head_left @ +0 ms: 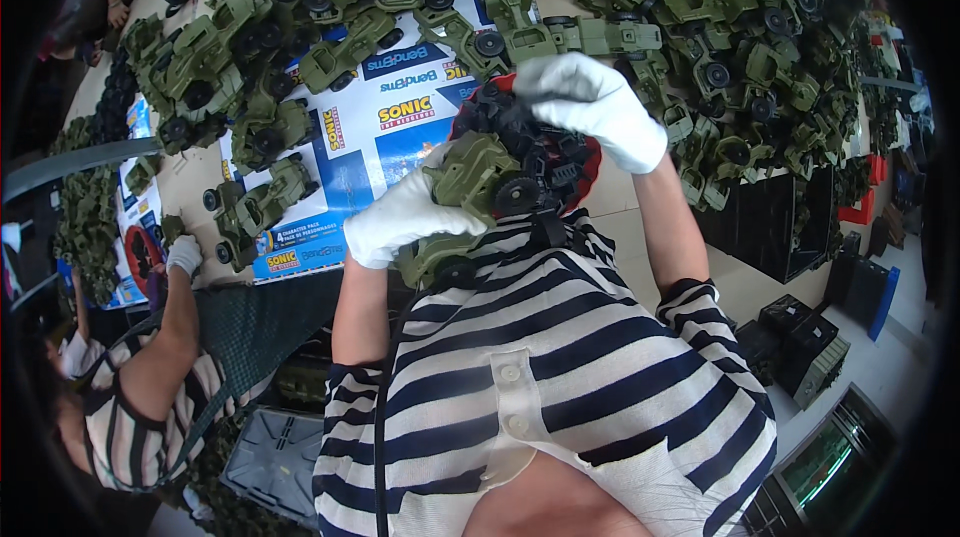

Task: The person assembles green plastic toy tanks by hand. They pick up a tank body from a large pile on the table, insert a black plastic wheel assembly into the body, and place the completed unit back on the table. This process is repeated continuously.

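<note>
My left hand [415, 217], in a white glove, is closed around an olive-green toy jeep [468, 177] with black wheels, held tilted close to my body. Just beyond the jeep is a red round tray [597, 172] heaped with small black plastic parts [560, 162]. Over the tray's far side hovers my right hand [595, 107], also white-gloved. Its fingers are bent and smeared by motion, so whether they hold a part is hidden. Beneath my left hand, another green toy vehicle [435, 252] shows partly against my striped shirt.
Piles of green toy vehicles [700, 17] cover the table's far side and right. Printed blue-and-white cardboard [385, 147] lies under the work area. At left, a co-worker's gloved hand [184, 255] is beside another red tray [138, 259]. A grey crate [275, 462] stands below, and black bins [800, 337] at right.
</note>
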{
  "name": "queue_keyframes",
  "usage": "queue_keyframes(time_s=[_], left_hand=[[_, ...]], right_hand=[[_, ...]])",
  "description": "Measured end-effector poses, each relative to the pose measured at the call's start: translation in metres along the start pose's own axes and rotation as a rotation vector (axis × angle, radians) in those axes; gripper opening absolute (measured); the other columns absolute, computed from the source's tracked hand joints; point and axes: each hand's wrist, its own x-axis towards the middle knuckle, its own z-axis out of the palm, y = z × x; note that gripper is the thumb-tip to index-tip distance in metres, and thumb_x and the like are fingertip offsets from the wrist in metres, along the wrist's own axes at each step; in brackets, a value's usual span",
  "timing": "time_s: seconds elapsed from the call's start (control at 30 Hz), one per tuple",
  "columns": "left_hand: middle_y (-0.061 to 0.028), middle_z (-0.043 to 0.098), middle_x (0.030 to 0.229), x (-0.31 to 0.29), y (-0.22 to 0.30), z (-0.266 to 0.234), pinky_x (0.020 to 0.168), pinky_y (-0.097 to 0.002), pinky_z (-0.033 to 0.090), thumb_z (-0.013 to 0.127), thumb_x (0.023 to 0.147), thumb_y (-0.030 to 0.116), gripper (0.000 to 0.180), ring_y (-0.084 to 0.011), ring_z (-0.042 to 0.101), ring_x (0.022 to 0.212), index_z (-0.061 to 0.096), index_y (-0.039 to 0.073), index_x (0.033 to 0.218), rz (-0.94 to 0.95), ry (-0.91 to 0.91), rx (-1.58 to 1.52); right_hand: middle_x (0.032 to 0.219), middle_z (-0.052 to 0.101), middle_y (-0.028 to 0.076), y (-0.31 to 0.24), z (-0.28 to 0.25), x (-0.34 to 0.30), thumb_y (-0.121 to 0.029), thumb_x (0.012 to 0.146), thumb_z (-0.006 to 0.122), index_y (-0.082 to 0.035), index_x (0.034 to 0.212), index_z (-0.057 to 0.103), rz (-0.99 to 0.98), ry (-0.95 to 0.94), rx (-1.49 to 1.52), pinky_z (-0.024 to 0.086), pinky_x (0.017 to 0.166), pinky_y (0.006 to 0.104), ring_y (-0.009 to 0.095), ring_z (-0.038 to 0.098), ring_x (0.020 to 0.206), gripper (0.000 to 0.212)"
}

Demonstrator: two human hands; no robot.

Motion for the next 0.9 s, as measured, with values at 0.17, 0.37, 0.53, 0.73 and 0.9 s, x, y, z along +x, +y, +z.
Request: queue_keyframes(time_s=[0.17,0.37,0.53,0.73,0.9], left_hand=[[-0.0077,0.066,0.105,0.007,0.005,0.010,0.075,-0.0228,0.054,0.078,0.072,-0.007,0.078,-0.0107,0.064,0.082,0.040,0.002,0.140,-0.021,0.037,-0.073],[-0.0060,0.061,0.117,0.011,0.012,0.023,0.086,-0.0250,0.050,0.074,0.080,0.002,0.071,-0.0089,0.059,0.099,0.039,0.003,0.141,-0.015,-0.006,-0.013],[-0.0054,0.057,0.125,0.008,0.025,0.028,0.097,-0.0273,0.045,0.071,0.086,0.011,0.066,-0.0094,0.053,0.111,0.038,0.002,0.143,-0.070,0.036,0.007],[-0.0070,0.058,0.123,0.007,0.019,0.025,0.097,-0.0267,0.046,0.072,0.088,0.015,0.068,-0.0114,0.056,0.109,0.036,-0.002,0.143,-0.085,0.113,-0.059],[-0.0078,0.058,0.123,0.007,0.023,0.026,0.097,-0.0264,0.046,0.072,0.088,0.014,0.067,-0.0110,0.056,0.109,0.036,-0.004,0.142,-0.087,0.121,-0.040]], right_hand=[[0.137,0.053,0.012,0.014,0.023,-0.004,0.001,0.086,0.067,0.001,0.120,0.055,0.032,-0.119,-0.034,0.050,0.091,0.0292,0.014,0.055,0.114,0.036],[0.127,0.061,0.003,0.023,-0.008,0.007,-0.013,0.092,0.067,-0.006,0.140,0.051,0.049,-0.237,-0.087,0.048,0.082,0.0234,0.008,0.058,0.098,0.052],[0.115,0.064,0.002,0.040,-0.021,0.012,-0.015,0.094,0.066,-0.001,0.140,0.049,0.213,-0.186,0.148,0.048,0.079,0.0238,0.006,0.054,0.085,0.051],[0.130,0.059,0.008,0.051,-0.016,0.005,-0.013,0.093,0.066,0.003,0.138,0.050,0.165,-0.075,0.242,0.044,0.098,0.0281,0.012,0.055,0.110,0.051],[0.136,0.057,0.011,0.054,-0.017,0.001,-0.014,0.089,0.070,0.004,0.136,0.052,0.183,-0.074,0.277,0.041,0.107,0.0324,0.018,0.052,0.125,0.053]])
